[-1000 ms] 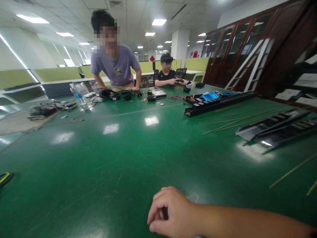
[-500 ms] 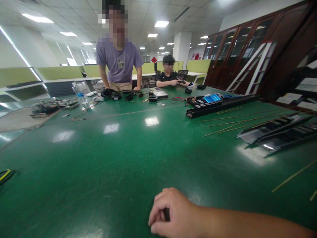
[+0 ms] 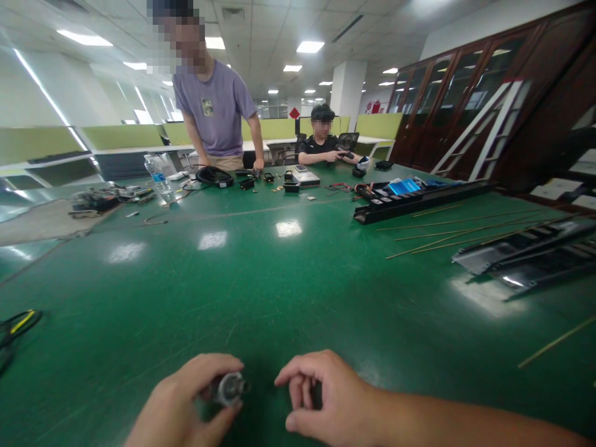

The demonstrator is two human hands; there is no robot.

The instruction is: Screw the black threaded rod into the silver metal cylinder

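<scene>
Apparently being only at an early stage: already gripping a small grey metal cylinder [image 3: 230, 389] in the left hand [image 3: 186, 397], pinching it between thumb and index finger by the near edge of the green worktop [image 3: 223, 285], and pointing its narrower end towards the right hand [image 3: 321, 397]. Not yet touching it with the right hand, only holding that one loosely curled just beside it, with thumb and index finger parted and nothing showing between them. Not seeing anything fitted to the cylinder so far, so leaving the remaining work impossible to judge. Being unable to tell, from this angle, about contact between cylinder and worktop. Leaving alone the black-and-yellow loop [image 3: 21, 323] by the left edge, the thin rods [image 3: 419, 248] and black metal channels [image 3: 488, 254] towards the right edge, and the plastic bottle [image 3: 159, 177] towards the far edge. Compared with half a second ago, now bringing the left hand and cylinder into view, and stretching the right index finger further out; across the far edge, also seeing the purple-shirted co-worker [image 3: 216, 108] leaning more to the left.
</scene>
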